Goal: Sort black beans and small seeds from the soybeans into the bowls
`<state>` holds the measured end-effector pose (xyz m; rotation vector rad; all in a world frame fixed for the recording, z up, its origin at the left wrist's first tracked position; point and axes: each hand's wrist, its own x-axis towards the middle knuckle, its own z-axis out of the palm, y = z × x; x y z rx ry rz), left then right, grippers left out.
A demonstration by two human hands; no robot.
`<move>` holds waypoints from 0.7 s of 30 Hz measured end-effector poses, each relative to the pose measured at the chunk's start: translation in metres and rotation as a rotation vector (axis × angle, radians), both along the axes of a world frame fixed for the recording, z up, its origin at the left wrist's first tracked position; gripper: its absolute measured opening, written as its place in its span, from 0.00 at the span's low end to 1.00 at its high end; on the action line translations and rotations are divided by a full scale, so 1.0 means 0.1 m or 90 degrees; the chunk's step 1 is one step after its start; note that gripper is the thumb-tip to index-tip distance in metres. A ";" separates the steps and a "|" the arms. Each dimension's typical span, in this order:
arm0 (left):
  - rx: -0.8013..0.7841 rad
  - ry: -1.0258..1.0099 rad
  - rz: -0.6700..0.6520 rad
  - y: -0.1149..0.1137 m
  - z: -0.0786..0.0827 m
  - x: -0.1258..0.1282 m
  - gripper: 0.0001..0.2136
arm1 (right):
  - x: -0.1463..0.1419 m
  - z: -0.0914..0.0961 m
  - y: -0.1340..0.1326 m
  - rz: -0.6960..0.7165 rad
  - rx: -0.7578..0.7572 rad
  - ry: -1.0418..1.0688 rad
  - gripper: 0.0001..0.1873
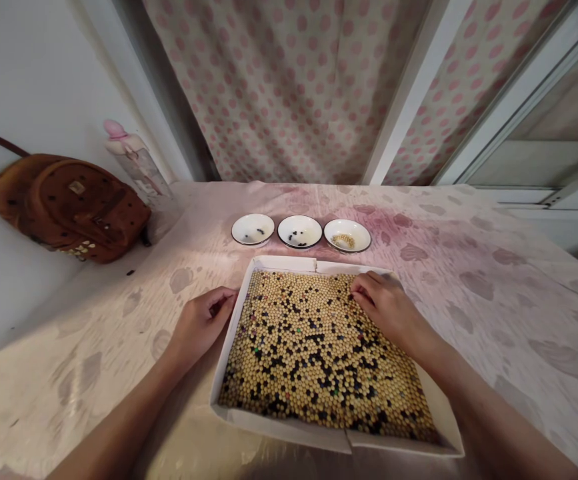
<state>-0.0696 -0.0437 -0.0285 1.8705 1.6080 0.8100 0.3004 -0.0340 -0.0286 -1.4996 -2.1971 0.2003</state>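
A shallow white tray (229, 347) lies in front of me, filled with a layer of yellow and black beans (313, 347) plus a few coloured ones. My left hand (201, 323) rests loosely curled on the table against the tray's left wall, holding nothing I can see. My right hand (386, 307) lies on the beans at the tray's upper right, fingers drawn together and touching them. Beyond the tray stand three small white dishes: the left dish (253, 229) and middle dish (299, 231) hold a few dark beans, the right dish (347, 235) holds pale ones.
A brown backpack (69, 207) leans against the white wall at the left, with a pink-capped bottle (136, 163) beside it. The table wears a pale cloth with pink stains (469, 267). A dotted curtain (293, 87) hangs behind.
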 end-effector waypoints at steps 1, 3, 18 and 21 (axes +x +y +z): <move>0.000 0.002 -0.002 0.00 0.00 0.00 0.17 | 0.00 0.00 0.00 0.001 -0.004 0.003 0.09; -0.001 0.001 -0.007 0.00 -0.01 -0.02 0.17 | -0.01 0.01 0.01 0.004 -0.012 0.011 0.09; -0.017 -0.007 -0.016 -0.01 -0.02 -0.04 0.17 | 0.21 0.09 -0.01 -0.051 0.032 0.019 0.10; -0.020 -0.015 -0.028 -0.02 -0.07 -0.06 0.17 | 0.26 0.13 -0.01 -0.021 0.024 0.019 0.10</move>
